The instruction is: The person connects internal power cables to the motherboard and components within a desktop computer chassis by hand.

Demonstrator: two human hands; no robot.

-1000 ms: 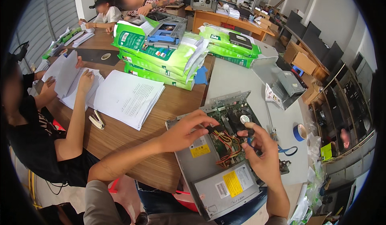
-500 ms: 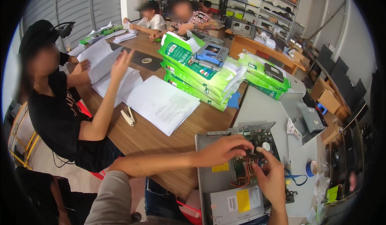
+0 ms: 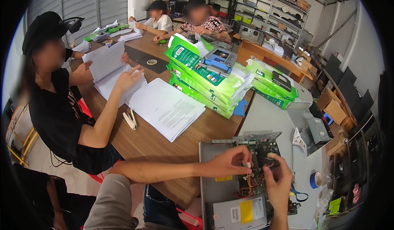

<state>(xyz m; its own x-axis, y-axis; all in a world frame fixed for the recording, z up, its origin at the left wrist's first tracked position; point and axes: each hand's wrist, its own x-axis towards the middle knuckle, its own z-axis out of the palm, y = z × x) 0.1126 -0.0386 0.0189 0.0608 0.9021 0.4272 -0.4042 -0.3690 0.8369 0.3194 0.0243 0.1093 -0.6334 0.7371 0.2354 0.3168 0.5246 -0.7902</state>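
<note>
An opened metal computer case lies in front of me, with a green circuit board and bundled coloured wires inside. Between thumb and fingertips, my left hand pinches a small white wire connector above the case. My right hand is over the board's right side, its thumb and index finger curved but apart. Nothing shows clearly between them. A silver drive with a yellow label sits in the near part of the case.
Printed paper, a cream stapler and green paper packs lie on the wooden table. At left, a co-worker handles sheets. Blue tape and a metal case part are on the grey surface at right.
My hands have moved apart; the left now shows a white connector at its fingertips, a little lower. The right has shifted slightly right. The co-worker at left has lowered a hand onto the papers.
</note>
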